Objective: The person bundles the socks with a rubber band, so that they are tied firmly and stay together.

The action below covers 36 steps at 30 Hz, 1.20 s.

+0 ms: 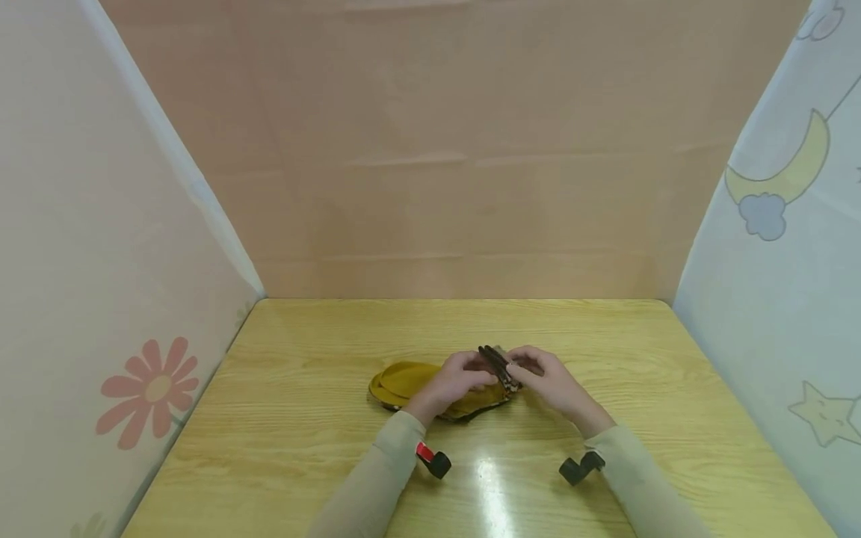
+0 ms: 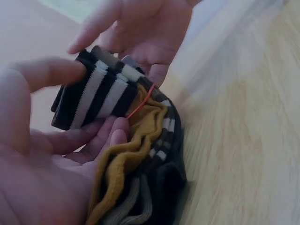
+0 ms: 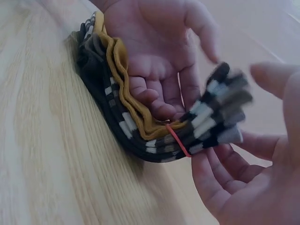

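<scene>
Socks (image 1: 430, 385) lie in a flat stack on the wooden table (image 1: 303, 448), mustard-yellow ones and black-and-white striped ones together, just ahead of the person and near the middle of the tabletop. The stack's long axis runs left to right across the head view, with the yellow toe end pointing to the person's left and the striped cuffs (image 2: 101, 96) lifted off the table at the right end, between the two hands. The left hand (image 1: 457, 377) rests over the middle of the stack; in the left wrist view its thumb lies on top of the raised cuffs and its curled fingers (image 2: 110, 136) sit beneath them, so it pinches the cuffs. The right hand (image 1: 548, 377) meets the same end from the opposite side, and the right wrist view shows its fingers (image 3: 220, 178) cupped under the cuff tips with the thumb above, closing round them, though motion blur hides whether it grips firmly. A thin red elastic band (image 3: 177, 139) circles the stack just behind the cuffs, close to the left hand's fingertips. Both hands are at the cuff end, and the yellow toe end lies away to the left, beyond the left wrist. Patterned cloth screens (image 1: 773, 224) stand round the table.
</scene>
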### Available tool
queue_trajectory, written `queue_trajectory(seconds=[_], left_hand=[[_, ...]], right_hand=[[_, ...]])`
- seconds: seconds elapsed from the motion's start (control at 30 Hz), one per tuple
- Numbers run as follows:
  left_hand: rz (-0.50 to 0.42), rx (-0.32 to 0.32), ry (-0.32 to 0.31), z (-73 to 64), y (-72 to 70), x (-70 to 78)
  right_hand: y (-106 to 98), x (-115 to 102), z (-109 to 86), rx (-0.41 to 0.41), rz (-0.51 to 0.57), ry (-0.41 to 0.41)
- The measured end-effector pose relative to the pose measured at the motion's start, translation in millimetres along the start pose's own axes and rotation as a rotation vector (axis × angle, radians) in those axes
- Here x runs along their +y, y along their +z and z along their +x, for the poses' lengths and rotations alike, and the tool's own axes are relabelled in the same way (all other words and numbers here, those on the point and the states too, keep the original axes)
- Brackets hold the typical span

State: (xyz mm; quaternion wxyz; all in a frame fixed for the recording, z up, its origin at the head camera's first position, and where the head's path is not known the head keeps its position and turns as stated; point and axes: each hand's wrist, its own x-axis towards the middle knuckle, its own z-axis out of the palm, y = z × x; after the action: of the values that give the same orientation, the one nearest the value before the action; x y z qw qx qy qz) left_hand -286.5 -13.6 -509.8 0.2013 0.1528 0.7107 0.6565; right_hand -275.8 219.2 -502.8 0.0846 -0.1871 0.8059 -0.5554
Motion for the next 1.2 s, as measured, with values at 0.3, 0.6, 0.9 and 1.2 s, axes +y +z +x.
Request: queue_trajectory(seconds=[0.3,0.6,0.9,1.2], left_hand=[[-0.087,0.043,-0.100,-6.5,-4.4,3.3],[0.129,0.165,-0.169,-11.4,-0.2,13.5],[0.254,0.272,-0.144,-11.1,2.6,6.7],[-0.123,0.193,-0.109,-9.9,-7.2,-9.1]], right_hand=[[6,-14,1.9,-0.111,0.136,-0.017],[16,-31,6.4,-0.202,0.091,0.043],[21,-36,15.0,-0.222,0.027,0.053],[18,-13,17.5,-0.108,-0.116,-0.084]])
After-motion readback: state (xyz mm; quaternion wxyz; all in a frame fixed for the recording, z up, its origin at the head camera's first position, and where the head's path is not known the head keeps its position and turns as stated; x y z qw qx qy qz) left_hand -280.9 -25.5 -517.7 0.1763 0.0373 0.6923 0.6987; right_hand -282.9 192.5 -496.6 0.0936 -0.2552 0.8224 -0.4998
